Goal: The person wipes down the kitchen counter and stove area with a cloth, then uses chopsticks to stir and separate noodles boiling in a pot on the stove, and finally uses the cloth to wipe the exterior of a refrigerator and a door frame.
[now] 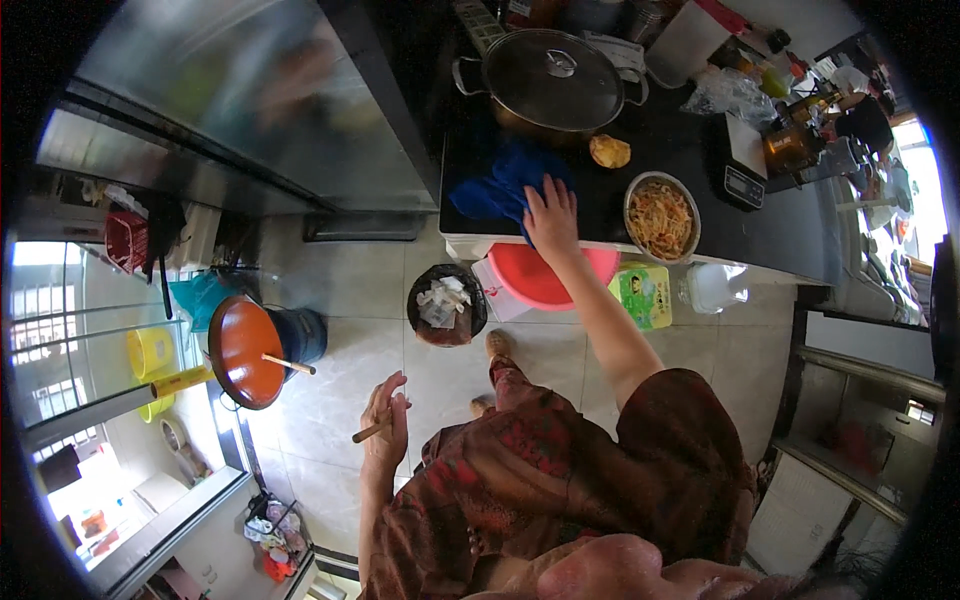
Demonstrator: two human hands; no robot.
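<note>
My right hand (pixel 553 223) lies on a crumpled blue cloth (pixel 487 196) at the front edge of the black countertop (pixel 600 195), its fingers gripping the cloth's right side. Behind the cloth stands a wide metal pot (pixel 555 82) under a glass lid. A piece of yellowish food (pixel 610 151) sits just right of the cloth. Farther right, a metal bowl (pixel 696 217) of shredded food is at the counter edge. Away from the counter, my left hand (pixel 385 427) is raised over the floor, shut on a short wooden stick (pixel 369 431), most of it hidden by the fingers.
Below the counter edge are a red basin (pixel 517 277), a green package (pixel 642 296) and a clear plastic container (pixel 716 287). A black-lined bin (pixel 442 307) of waste stands near my feet. Leftward is a round orange pan-like object (pixel 244 349). A kitchen scale (pixel 742 169) is on the counter.
</note>
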